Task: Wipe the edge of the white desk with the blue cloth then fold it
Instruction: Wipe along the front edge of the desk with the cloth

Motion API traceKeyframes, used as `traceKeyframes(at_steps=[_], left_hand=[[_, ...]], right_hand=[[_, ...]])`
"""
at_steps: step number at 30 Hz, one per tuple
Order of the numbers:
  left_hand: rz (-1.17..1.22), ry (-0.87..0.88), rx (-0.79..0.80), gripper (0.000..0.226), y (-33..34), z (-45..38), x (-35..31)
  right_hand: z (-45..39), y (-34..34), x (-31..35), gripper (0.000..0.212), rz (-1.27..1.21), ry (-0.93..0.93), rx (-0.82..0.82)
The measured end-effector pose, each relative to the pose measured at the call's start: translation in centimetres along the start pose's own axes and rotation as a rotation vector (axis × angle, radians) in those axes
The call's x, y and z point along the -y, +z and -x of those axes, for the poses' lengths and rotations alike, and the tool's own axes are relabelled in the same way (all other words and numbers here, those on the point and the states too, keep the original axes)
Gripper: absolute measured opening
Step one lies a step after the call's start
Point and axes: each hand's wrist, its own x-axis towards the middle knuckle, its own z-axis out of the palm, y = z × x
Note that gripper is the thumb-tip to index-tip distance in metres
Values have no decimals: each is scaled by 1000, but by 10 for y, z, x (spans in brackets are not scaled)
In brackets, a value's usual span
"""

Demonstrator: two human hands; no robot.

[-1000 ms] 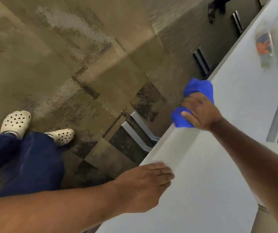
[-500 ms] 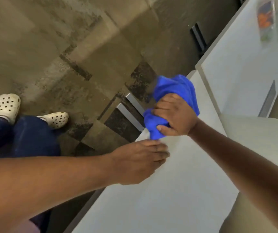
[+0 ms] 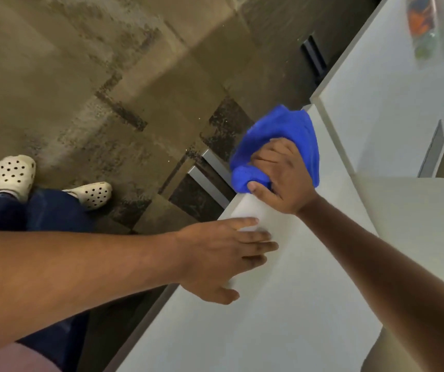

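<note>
Brown and tan carpet tiles [image 3: 86,84] fill the left and top of the view, mottled with darker patches, and down at the far left two cream perforated clogs [image 3: 11,177] stand on them, with dark blue trouser legs [image 3: 35,213] just below. Moving right, the left forearm reaches in across the lower left, and the left hand [image 3: 223,256] lies palm down on the near edge of the white desk [image 3: 282,318], fingers stretched out flat and close together, thumb tucked toward the bottom, nothing held. Beside it, under the desk edge, metal frame bars [image 3: 210,181] show against a dark carpet tile. Further right and a little higher, the right hand [image 3: 282,178] is closed round a bunched blue cloth [image 3: 282,130], fingers curled tight into the fabric and the thumb pressed at its lower fold; the cloth sits right on the desk's edge, part of it hanging out past the edge over the floor, and it bulges above and beside the knuckles. The two hands are near each other but not touching. The right forearm runs off to the lower right corner. On the right, a second white surface [image 3: 389,76] meets the desk at a seam, and up in the top right corner a clear plastic bag [image 3: 422,25] with something orange inside lies on it, too blurred to make out.
</note>
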Motion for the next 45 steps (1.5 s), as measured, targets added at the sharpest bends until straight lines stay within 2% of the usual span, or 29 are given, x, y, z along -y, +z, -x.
traceKeyframes(at_steps=[2, 3, 5, 7, 9, 12, 14, 19, 21, 25, 30, 32, 35, 39, 41, 43, 45], left_hand=[[-8, -5, -11, 78, -1, -1, 0], [-14, -9, -19, 78, -2, 0, 0], [-43, -1, -30, 79, -3, 1, -1], [-77, -10, -19, 80, -4, 1, -3], [-73, -18, -6, 80, -5, 2, -3], [-33, -14, -9, 79, -6, 2, -3], [-16, -17, -7, 78, -5, 2, -2], [18, -15, -39, 78, -5, 2, -2], [5, -18, -60, 79, -5, 3, -2], [30, -13, -53, 78, -2, 1, -1], [54, -35, -59, 76, 3, -2, -1], [25, -42, -59, 76, 4, -2, -1], [-3, -41, -53, 76, 3, -2, -2], [-11, -32, -39, 75, 2, -1, -2], [-6, -30, -33, 75, 3, -1, -1], [-3, -32, -42, 74, 4, 1, -1], [5, -29, -47, 73, 4, 2, -2]], right_hand=[[-5, -6, -29, 60, 13, -20, 9], [-11, -9, -43, 60, 23, 29, -4], [-21, -15, -62, 51, 18, 218, -91], [-27, -12, -71, 39, 5, 507, -244], [-36, -12, -68, 42, -95, 759, -359], [-42, -16, -52, 51, -274, 1004, -385], [-37, -17, -35, 55, -364, 1094, -369], [18, 2, 59, 62, -465, 1156, -302], [38, 8, 72, 61, -464, 1153, -279], [36, -4, 26, 63, 11, 991, -171], [-7, -14, -45, 53, 88, 633, -106], [-27, -13, -60, 45, 92, 609, -109], [-37, -11, -69, 47, 57, 714, -254], [-28, -6, -67, 35, -49, 800, -414], [-18, -5, -68, 39, -150, 944, -456], [2, -5, -71, 46, -192, 1138, -446], [27, -8, -78, 48, -112, 1281, -300]])
